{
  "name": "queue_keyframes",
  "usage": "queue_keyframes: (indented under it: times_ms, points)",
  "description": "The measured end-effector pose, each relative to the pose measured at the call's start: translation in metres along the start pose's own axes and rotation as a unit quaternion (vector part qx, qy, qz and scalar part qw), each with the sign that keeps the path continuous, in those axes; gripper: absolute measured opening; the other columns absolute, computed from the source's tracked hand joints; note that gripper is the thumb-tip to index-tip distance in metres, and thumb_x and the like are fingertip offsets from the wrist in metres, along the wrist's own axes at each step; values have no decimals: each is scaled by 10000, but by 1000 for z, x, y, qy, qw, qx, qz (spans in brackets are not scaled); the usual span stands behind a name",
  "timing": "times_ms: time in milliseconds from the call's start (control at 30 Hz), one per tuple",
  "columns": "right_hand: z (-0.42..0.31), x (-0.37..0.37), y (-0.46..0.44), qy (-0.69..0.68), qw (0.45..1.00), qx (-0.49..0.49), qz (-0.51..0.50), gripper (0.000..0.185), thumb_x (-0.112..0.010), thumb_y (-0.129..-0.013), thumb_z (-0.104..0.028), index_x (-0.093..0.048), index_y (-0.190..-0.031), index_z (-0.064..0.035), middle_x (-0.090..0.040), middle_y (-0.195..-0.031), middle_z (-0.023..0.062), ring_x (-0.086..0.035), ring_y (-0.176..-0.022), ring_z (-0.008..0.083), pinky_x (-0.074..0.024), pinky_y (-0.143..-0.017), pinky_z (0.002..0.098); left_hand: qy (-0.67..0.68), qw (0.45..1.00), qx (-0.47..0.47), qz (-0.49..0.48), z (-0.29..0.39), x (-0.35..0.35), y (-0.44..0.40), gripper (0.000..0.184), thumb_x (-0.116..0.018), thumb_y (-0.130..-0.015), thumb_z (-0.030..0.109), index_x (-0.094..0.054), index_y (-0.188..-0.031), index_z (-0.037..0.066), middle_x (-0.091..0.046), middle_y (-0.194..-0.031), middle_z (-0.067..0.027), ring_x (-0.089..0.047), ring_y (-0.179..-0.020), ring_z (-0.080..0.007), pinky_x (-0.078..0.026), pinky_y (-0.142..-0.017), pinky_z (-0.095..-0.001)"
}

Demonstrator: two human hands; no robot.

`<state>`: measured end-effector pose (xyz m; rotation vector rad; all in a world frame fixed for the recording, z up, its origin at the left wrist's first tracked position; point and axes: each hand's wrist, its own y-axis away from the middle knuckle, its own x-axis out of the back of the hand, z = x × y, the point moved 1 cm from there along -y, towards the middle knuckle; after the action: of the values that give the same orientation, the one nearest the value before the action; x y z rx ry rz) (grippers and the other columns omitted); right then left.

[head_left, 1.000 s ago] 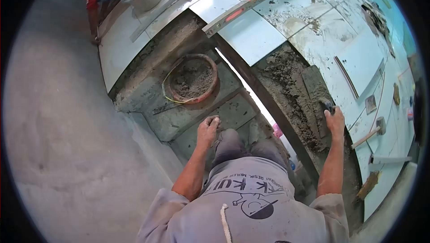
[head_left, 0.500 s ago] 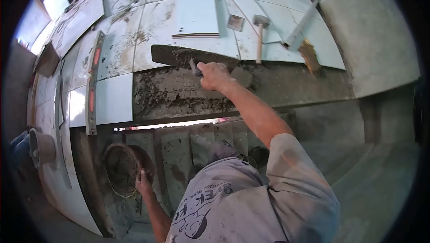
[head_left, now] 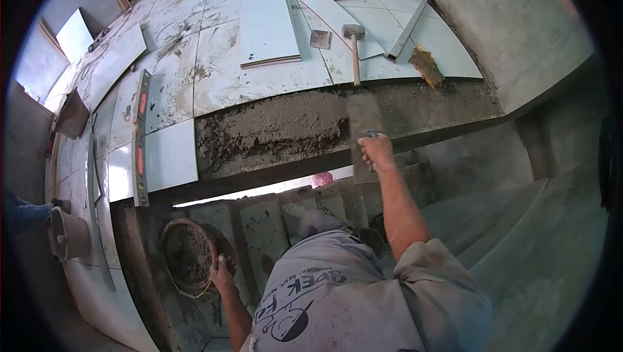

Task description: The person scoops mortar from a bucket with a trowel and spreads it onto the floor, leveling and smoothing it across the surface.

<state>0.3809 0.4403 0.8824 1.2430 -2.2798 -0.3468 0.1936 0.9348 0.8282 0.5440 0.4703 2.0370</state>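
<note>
My right hand (head_left: 378, 152) is closed round the handle of a long flat trowel (head_left: 365, 115), whose blade crosses the ledge edge at the right end of the wet mortar (head_left: 279, 121). The mortar lies in a strip on the ledge, rough along its front. My left hand (head_left: 222, 273) grips the right rim of a round bucket (head_left: 170, 254) holding grey mortar. A laid white tile (head_left: 172, 150) borders the mortar on the left, with a spirit level (head_left: 140, 138) resting across it.
Stacked tiles (head_left: 269, 30), a rubber mallet (head_left: 355, 53), a small metal plate (head_left: 320, 39), a metal bar (head_left: 411, 26) and a yellow-brown sponge (head_left: 426, 66) lie behind the ledge. Another bucket (head_left: 70, 234) stands left, near a person's sleeve (head_left: 26, 214). Steps drop below the ledge.
The trowel has swung from over the back of the mortar to its right end, blade now pointing across the ledge. My left hand has come to the bucket rim. The view has turned.
</note>
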Motion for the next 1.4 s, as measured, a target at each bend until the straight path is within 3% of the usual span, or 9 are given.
queue_keyframes:
  times_ms: [133,300,333,433,533,867,1200,1300,1400]
  points:
    - [2,30,-32,19,998,-4,67,141,-640,-745,-123,-549,-680,-38,-515,-532,30,-493,-393,141,-369,-348,308,0,998,-57,-13,11,5,-22,347,-553,-909,241,-581,-1097,-49,-645,-884,-98,-615,-747,-174,-482,-692,-292]
    - [-16,24,-68,292,947,68,115,240,-623,-714,-169,-615,-826,43,-630,-638,156,-618,-496,232,-495,-501,356,33,996,-78,-5,20,15,-50,329,-559,-908,231,-586,-1071,-54,-649,-881,-104,-610,-749,-169,-482,-697,-295]
    - [-22,17,-70,336,926,119,127,311,-607,-711,-192,-621,-922,37,-660,-794,224,-671,-701,307,-523,-665,386,50,996,-78,-14,22,15,-51,321,-559,-908,226,-590,-1058,-56,-651,-880,-105,-611,-754,-167,-481,-700,-296]
    - [-62,-8,-31,374,885,240,142,338,-603,-722,-211,-621,-987,-2,-648,-953,243,-638,-913,360,-496,-792,425,40,997,-64,31,32,7,-34,320,-558,-907,223,-592,-1051,-61,-654,-877,-104,-612,-757,-164,-481,-702,-299]
    - [-84,-23,-31,375,907,176,78,379,-617,-734,-248,-604,-1041,-26,-610,-1086,242,-570,-1047,390,-454,-885,452,11,999,-36,32,10,8,-32,316,-553,-909,226,-593,-1057,-50,-650,-865,-94,-610,-744,-156,-481,-684,-294]
    - [-70,4,-53,455,875,40,161,392,-594,-762,-225,-579,-1092,-14,-614,-1102,229,-584,-1068,353,-469,-888,450,19,993,44,112,4,7,-2,291,-577,-899,237,-592,-1048,-12,-648,-866,-69,-611,-733,-160,-475,-680,-298]
    - [-83,-47,-51,403,897,171,50,442,-624,-726,-274,-591,-1075,-6,-605,-1107,239,-566,-1071,379,-454,-906,455,81,991,-28,100,15,-2,-19,300,-555,-913,249,-601,-1058,-10,-638,-855,-52,-605,-734,-128,-480,-653,-269]
    - [-71,-55,-69,397,876,262,86,345,-641,-727,-267,-612,-957,-12,-659,-916,187,-648,-866,334,-506,-756,423,74,991,0,112,0,3,-19,344,-572,-905,271,-593,-1102,-10,-645,-879,-60,-616,-747,-139,-485,-667,-272]
    - [-97,-72,-43,200,964,163,-69,307,-676,-767,-335,-635,-868,-48,-539,-634,29,-522,-534,118,-454,-512,308,92,983,23,156,-20,10,-2,397,-598,-892,298,-582,-1141,-10,-647,-905,-61,-623,-765,-145,-489,-678,-277]
